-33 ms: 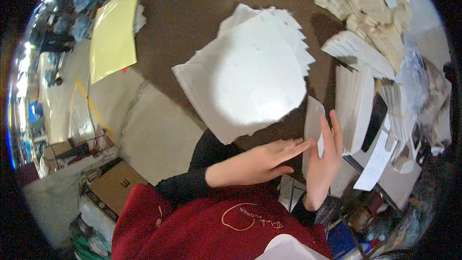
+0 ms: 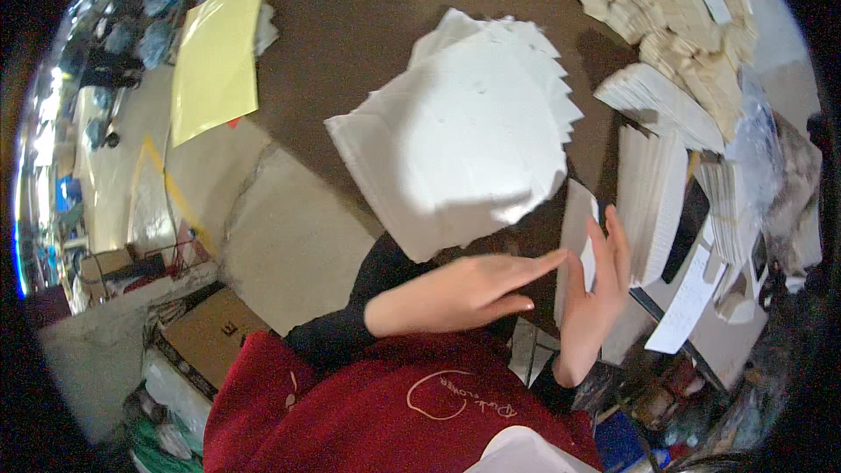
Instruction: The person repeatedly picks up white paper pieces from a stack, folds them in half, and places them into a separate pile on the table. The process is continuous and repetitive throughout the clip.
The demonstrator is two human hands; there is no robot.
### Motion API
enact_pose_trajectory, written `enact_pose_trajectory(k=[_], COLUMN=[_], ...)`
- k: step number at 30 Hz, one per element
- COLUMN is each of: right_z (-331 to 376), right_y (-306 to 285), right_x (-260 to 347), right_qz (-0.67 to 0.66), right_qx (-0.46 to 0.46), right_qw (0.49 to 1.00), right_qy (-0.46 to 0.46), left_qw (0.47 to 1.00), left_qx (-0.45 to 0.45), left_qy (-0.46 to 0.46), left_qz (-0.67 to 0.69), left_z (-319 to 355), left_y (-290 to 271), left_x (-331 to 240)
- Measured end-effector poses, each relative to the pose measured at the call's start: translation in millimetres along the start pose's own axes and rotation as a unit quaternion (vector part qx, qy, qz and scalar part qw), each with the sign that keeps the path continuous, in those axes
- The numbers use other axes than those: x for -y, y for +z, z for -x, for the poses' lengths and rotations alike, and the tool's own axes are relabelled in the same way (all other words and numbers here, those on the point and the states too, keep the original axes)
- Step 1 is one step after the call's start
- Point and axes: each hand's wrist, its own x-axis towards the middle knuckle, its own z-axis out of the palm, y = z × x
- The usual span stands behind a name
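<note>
A loose fanned pile of white sheets (image 2: 473, 123), thin like paper or soft cloth, covers the middle of the brown tabletop. At its lower right lies a narrow white folded piece (image 2: 575, 219). My right hand (image 2: 591, 293) rests against this piece, fingers stretched away from me and spread from the thumb. My left hand (image 2: 464, 293) reaches across in front of me, fingers straight, thumb apart. Its index fingertip meets my right hand beside the folded piece. Nothing is seen gripped in either hand; part of the folded piece is hidden behind the right one.
Stacks of folded white pieces (image 2: 653, 201) stand at the right, another stack (image 2: 657, 101) behind them. Cream-coloured bundles (image 2: 657, 9) heap at the far right. A yellow sheet (image 2: 223, 57) overhangs the left table edge. A cardboard box (image 2: 206, 337) sits lower left.
The whole view has shifted slightly, so the table's things appear a little further right. My left index finger looks straighter against my right hand; the sheets lie as before.
</note>
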Motion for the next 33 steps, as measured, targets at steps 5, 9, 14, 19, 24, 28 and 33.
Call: enact_pose_trajectory(k=[5,9,14,19,24,28,33], right_z=[-8,-13,-21,-20,-3,17,15], right_y=[20,57,104,113,101,88,78], right_x=[27,49,64,51,36,35,38], right_qz=[-0.061,-0.169,-0.073,-0.121,-0.209,-0.318,-0.282], right_qx=[0.01,0.041,0.075,0.06,0.103,0.185,0.196], right_qw=[0.997,0.971,0.971,0.964,0.936,0.909,0.914], right_qy=[-0.034,-0.165,-0.214,-0.228,-0.265,-0.198,-0.218], left_qw=[0.892,0.791,0.794,0.899,0.898,0.915,0.927], left_qx=[-0.329,-0.394,-0.385,-0.384,-0.416,-0.371,-0.297], left_qy=[-0.008,-0.112,-0.081,0.074,0.078,0.131,0.226], left_qz=[-0.311,-0.453,-0.464,-0.198,-0.122,-0.09,-0.028], left_z=[27,36,48,76,94,90,77], left_y=[-89,-117,-121,-112,-99,-105,-106], left_x=[-3,8,15,-7,-30,-33,-30])
